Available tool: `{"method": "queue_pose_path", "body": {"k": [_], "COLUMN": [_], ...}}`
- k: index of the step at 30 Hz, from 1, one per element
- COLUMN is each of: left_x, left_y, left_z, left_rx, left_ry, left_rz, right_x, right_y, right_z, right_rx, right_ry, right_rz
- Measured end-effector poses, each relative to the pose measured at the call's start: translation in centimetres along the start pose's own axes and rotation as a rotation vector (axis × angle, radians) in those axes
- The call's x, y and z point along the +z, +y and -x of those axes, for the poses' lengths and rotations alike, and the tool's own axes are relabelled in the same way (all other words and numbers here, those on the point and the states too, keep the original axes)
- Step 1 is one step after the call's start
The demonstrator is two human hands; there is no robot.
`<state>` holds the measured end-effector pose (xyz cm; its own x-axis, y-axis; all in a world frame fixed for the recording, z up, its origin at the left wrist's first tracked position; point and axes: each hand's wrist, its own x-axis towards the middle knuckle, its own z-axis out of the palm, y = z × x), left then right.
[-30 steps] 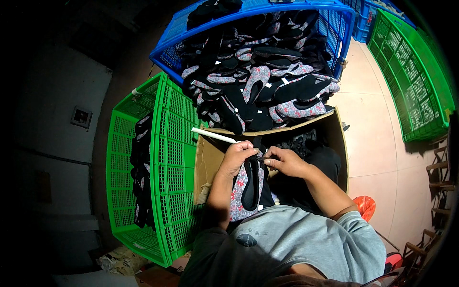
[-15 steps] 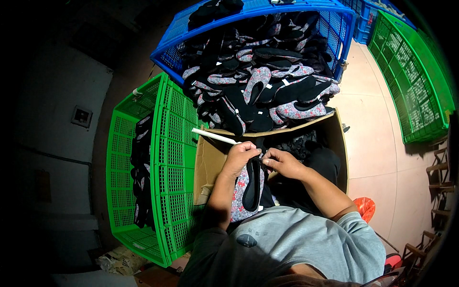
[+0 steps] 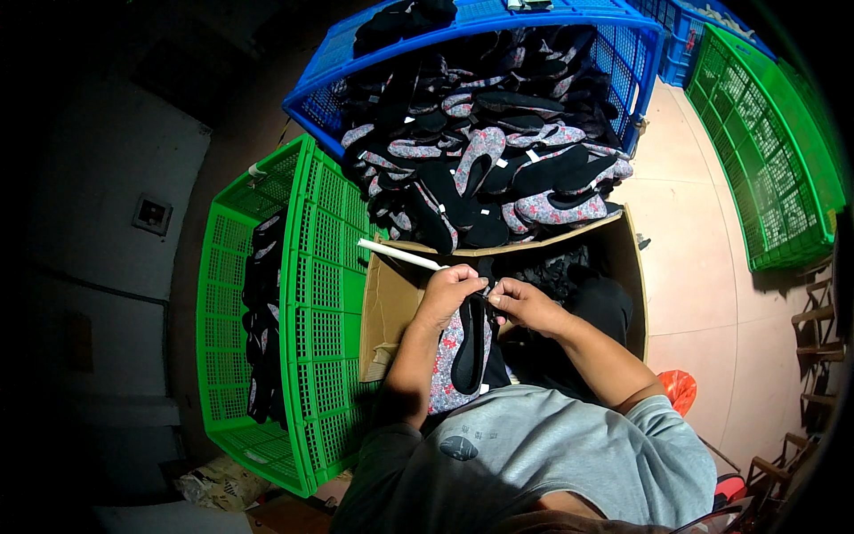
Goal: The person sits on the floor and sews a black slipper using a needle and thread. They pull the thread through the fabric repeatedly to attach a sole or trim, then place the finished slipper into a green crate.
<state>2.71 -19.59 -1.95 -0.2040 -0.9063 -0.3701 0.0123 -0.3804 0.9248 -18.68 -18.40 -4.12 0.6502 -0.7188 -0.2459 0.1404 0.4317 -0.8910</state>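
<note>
A floral fabric shoe [image 3: 447, 374] with a black lining hangs in front of my shirt, its opening facing up. My left hand [image 3: 450, 292] is closed on its upper end, thumb pressing the dark edge. My right hand [image 3: 527, 303] pinches that same end from the other side, thumb and forefinger together, close to my left fingertips. A white stick [image 3: 400, 255] juts out to the left from behind my left hand; whether that hand grips it I cannot tell. Below the hands is an open cardboard box [image 3: 391, 298] with dark pieces inside.
Ahead, a tipped blue crate [image 3: 311, 93] spills a heap of floral and black shoes [image 3: 480, 156]. On the left stands a green crate [image 3: 329, 356] with dark shoes [image 3: 264, 311] in it. Another green crate [image 3: 756, 133] is at far right. An orange-red bag [image 3: 679, 392] lies by my right elbow.
My fingers have shifted slightly at the shoe's upper end, the right fingertips a little. Both hands stay on the shoe, and the surroundings look the same.
</note>
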Motion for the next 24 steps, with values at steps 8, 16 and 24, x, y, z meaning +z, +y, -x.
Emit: {"method": "queue_pose_path", "body": {"k": [8, 16, 24], "left_x": [-0.11, 0.1, 0.25], "left_y": [-0.41, 0.16, 0.18], "left_z": [-0.28, -0.02, -0.02], "left_rx": [-0.002, -0.007, -0.002], "left_ry": [0.01, 0.008, 0.025], "left_rz": [-0.005, -0.004, 0.005], "right_x": [0.05, 0.27, 0.22], "right_y": [0.13, -0.02, 0.22], "right_z": [0.12, 0.26, 0.13], "right_rx": [-0.032, -0.047, -0.057], "right_ry": [0.022, 0.032, 0.039], "right_rz": [0.041, 0.051, 0.057]}}
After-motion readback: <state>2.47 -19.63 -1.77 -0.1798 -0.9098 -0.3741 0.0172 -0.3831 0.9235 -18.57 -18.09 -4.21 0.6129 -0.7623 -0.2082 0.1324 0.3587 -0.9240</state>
